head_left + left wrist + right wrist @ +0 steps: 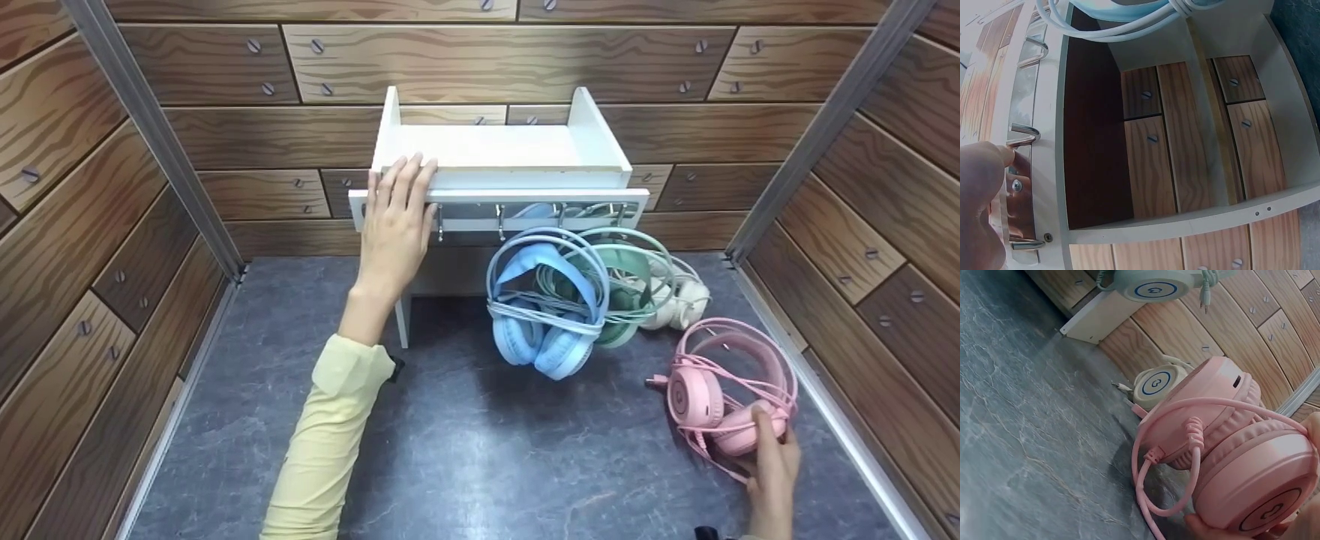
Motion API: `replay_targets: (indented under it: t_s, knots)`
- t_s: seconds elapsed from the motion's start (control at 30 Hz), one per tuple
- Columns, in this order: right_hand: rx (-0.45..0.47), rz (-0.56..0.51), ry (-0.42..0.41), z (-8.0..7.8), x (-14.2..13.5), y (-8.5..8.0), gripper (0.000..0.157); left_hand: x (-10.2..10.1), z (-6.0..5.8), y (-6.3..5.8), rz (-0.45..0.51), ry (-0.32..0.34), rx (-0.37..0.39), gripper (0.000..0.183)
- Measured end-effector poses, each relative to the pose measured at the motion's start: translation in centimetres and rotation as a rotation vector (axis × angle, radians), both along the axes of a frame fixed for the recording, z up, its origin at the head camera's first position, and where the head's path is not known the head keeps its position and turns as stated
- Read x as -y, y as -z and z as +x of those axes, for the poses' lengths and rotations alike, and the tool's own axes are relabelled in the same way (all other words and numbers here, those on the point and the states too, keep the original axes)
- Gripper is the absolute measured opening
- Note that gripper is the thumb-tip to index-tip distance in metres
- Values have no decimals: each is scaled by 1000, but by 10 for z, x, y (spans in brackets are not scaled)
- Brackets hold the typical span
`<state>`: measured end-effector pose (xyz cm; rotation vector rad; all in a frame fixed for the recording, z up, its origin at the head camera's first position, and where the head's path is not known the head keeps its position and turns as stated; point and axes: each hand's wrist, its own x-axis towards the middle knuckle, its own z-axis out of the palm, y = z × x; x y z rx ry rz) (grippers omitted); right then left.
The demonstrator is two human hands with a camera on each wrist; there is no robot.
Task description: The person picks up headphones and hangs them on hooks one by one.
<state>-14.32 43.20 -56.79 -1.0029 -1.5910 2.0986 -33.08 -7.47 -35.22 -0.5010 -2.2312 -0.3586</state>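
Observation:
My left hand (394, 232) lies over the hook rail (457, 196) of a white shelf rack (487, 146), fingers stretched across its top edge at the left end. The left wrist view shows part of that hand beside a metal hook (1024, 135). At the right, my right hand (776, 465) grips one ear cup of the pink headphones (694, 397), their cord wound around them. The right wrist view shows the pink ear cup (1258, 484) close up. Blue headphones (566, 349) hang from the rail, with green headphones (626, 262) partly hidden behind them.
White headphones (686, 300) are behind the green pair, right of the rack. Several metal hooks line the rail. Wood-patterned walls (510, 64) enclose the dark marbled surface (465, 465), with metal strips (832, 420) along the sides. A rack leg (403, 322) stands below my left hand.

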Motion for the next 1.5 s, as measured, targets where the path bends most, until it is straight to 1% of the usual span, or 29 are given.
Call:
replay_targets:
  t_s: [0.17,0.2,0.3,0.63,0.77,0.93,1.2,1.33,1.5]
  knots:
    - [-76,-47,41,1,5,1,33,0,0,0,-3,-3,-1,53]
    - [-87,-49,46,2,6,1,28,0,0,0,-1,-2,-1,53]
    - [-117,-43,60,2,9,1,24,0,-1,0,3,4,-2,53]
    - [-212,-40,93,5,21,-4,23,0,0,0,1,4,-7,53]
    - [-302,-74,113,8,23,-7,21,-1,0,-1,-5,4,-6,52]
    - [-414,-103,106,12,26,-14,24,-1,0,-1,-2,5,6,52]
    - [-484,-46,92,17,37,-26,31,0,0,0,-1,-4,8,52]
    - [-537,-56,89,21,42,-28,38,0,0,0,-5,-6,12,52]
    - [-552,-63,95,25,47,-30,32,0,0,-1,-12,-11,17,53]
